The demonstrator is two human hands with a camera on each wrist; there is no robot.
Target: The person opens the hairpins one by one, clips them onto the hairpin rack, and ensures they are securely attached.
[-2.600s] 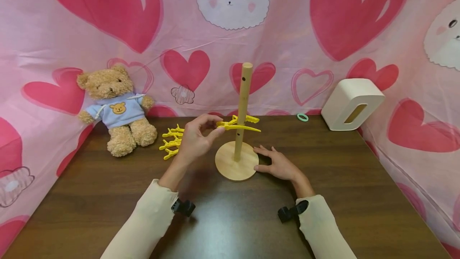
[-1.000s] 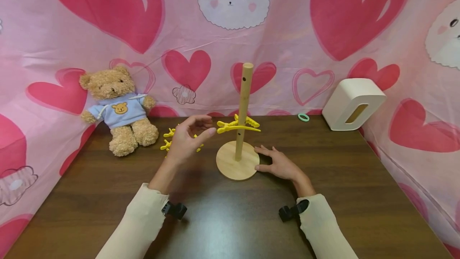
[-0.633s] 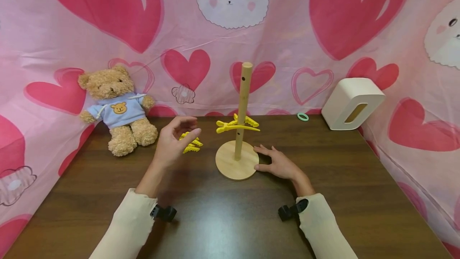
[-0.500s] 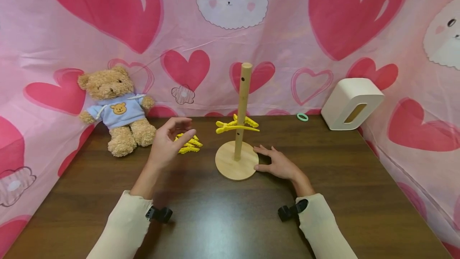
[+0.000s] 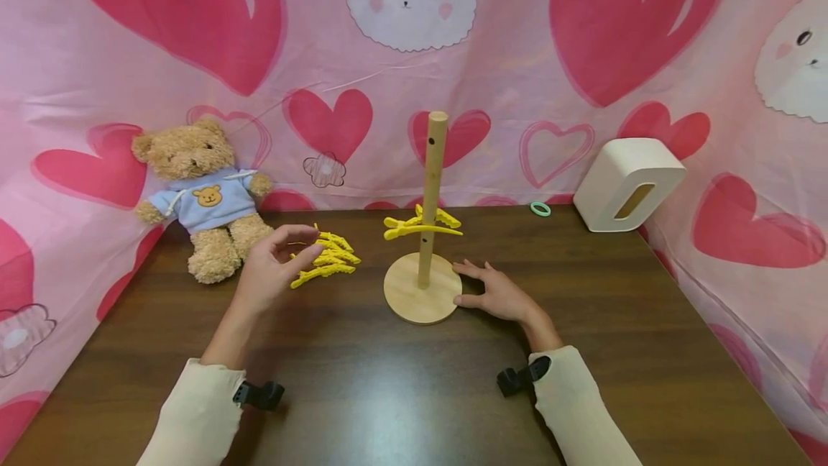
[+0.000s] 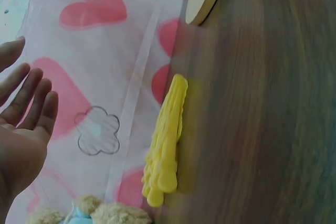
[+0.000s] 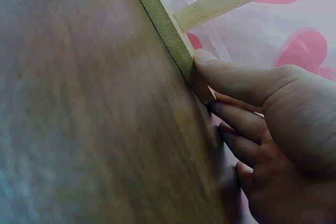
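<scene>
A wooden stand [image 5: 414, 302] has a round base and an upright post with small dark holes. A yellow alligator hair clip [image 5: 407, 231] is clamped across the post, one arm in front and the other behind. My right hand [image 5: 499, 295] holds the base's right rim between thumb and fingers; the thumb touches the edge in the right wrist view. My left hand [image 5: 265, 272], holding nothing and with fingers loosely bent, hovers beside several loose yellow hair clips [image 5: 333, 259]. Those clips [image 6: 165, 140] lie bunched side by side on the table, partly behind the hand in the head view.
A teddy bear [image 5: 210, 200] in a blue top sits at the back left. Toward the back right are a mint-green ring [image 5: 540, 209] and a white box [image 5: 629, 185] with a slot. A pink heart-print cloth [image 5: 517, 56] hangs behind the brown table [image 5: 388, 394].
My left hand has let go of the clip on the post and moved left and slightly down to the loose clips. My right hand has stayed at the base.
</scene>
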